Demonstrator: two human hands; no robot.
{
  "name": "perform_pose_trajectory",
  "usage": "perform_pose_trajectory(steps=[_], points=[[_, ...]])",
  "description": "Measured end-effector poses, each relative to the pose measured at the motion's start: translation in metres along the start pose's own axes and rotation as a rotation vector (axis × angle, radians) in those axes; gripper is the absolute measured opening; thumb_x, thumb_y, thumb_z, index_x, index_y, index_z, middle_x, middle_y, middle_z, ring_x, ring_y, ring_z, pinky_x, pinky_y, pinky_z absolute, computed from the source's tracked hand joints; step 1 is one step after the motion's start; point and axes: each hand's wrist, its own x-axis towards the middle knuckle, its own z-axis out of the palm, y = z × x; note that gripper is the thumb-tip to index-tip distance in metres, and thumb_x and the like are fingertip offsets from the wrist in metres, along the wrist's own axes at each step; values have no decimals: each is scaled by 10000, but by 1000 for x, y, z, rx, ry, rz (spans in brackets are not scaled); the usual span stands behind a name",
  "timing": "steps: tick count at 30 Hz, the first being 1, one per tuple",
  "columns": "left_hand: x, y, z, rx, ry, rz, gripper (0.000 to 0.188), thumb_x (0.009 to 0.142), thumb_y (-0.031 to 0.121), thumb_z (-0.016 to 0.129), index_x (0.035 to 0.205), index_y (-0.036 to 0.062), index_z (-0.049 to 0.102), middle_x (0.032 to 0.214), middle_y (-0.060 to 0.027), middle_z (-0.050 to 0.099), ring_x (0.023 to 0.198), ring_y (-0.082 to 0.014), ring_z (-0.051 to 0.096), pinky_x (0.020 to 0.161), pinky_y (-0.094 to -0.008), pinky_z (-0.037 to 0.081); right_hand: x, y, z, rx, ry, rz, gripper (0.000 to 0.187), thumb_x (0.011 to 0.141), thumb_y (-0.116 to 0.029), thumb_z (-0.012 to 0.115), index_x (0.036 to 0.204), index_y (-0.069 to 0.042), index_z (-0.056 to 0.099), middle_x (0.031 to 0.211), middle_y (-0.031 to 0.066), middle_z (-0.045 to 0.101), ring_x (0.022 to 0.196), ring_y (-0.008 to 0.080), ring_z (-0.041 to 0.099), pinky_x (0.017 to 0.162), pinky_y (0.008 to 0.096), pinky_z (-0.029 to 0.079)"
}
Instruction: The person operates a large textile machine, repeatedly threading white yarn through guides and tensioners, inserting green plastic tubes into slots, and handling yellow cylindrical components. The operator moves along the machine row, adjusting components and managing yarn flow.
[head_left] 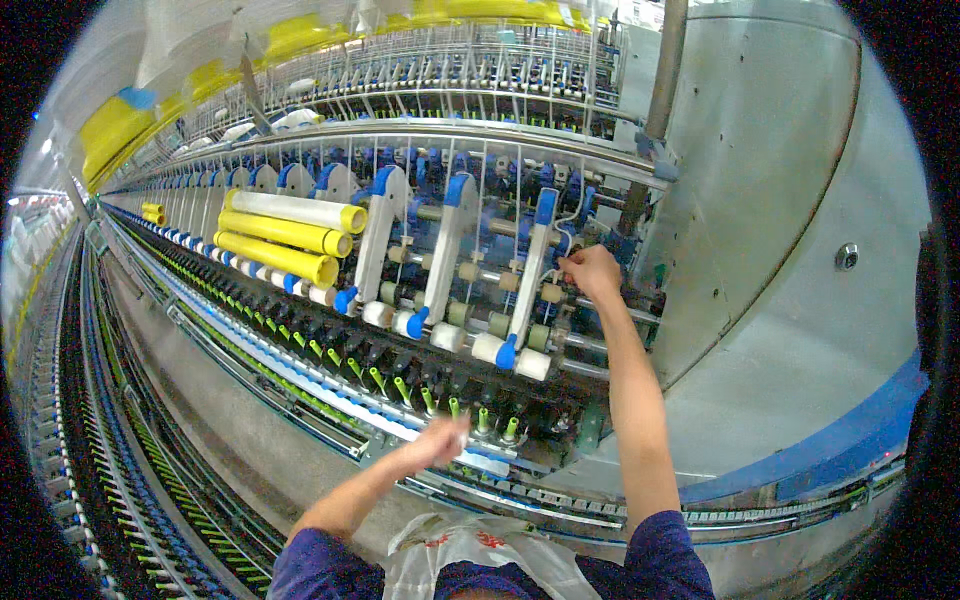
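Note:
My right hand (pixel 594 272) reaches in among the rollers at the right end of a spinning machine. Its fingers are pinched on a white strand of roving (pixel 567 238), which curves down beside the last blue-capped arm (pixel 545 210). My left hand (pixel 438 444) is lower, over the front row of green spindles (pixel 429 400), its fingers curled closed. A small whitish bit shows at its fingertips, too blurred to name. Below the arms lie white rollers (pixel 447 335) with blue end pieces.
Yellow roving bobbins (pixel 277 257), one wrapped in white, lie across the arms to the left. A large grey metal cabinet (pixel 770 200) stands close on the right. Steel rails (pixel 300 410) run along the front. Another row of spindles (pixel 170 490) stands at the far left across the aisle.

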Motion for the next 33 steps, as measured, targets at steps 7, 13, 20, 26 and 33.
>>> perform_pose_trajectory(steps=[7,13,20,26,33], points=[[-166,-256,-8,224,109,-536,315,894,394,459,815,103,550,721,-18,499,636,-129,453,555,-305,357,6,15,5,82,54,-19,323,737,-388,696,736,-65,711,688,51,682,602,162,632,607,327,486],[-270,-307,-47,-10,240,-495,294,865,354,509,943,83,590,874,-70,568,767,-165,516,661,-330,414,-12,27,1,203,14,-283,306,807,-260,644,899,31,670,855,119,684,767,175,621,698,314,475],[-394,-261,-100,-24,244,-308,368,832,308,567,1092,59,638,1053,-130,649,919,-207,590,784,-359,479,-145,-59,80,231,1031,-2,283,929,-165,512,1136,18,572,1092,172,616,971,263,602,826,340,473],[-482,-217,-197,753,1014,-556,331,826,367,583,885,51,660,824,-180,644,799,-341,630,704,-464,506,-241,-239,239,195,586,-586,186,884,-43,533,1014,73,599,977,186,626,877,307,601,801,360,473],[-508,-210,-350,605,1575,-362,257,886,299,499,904,56,583,822,-152,632,770,-369,617,641,-481,502,-226,-461,430,303,366,-992,176,891,-191,578,937,-52,676,883,140,660,725,260,623,674,340,511]])
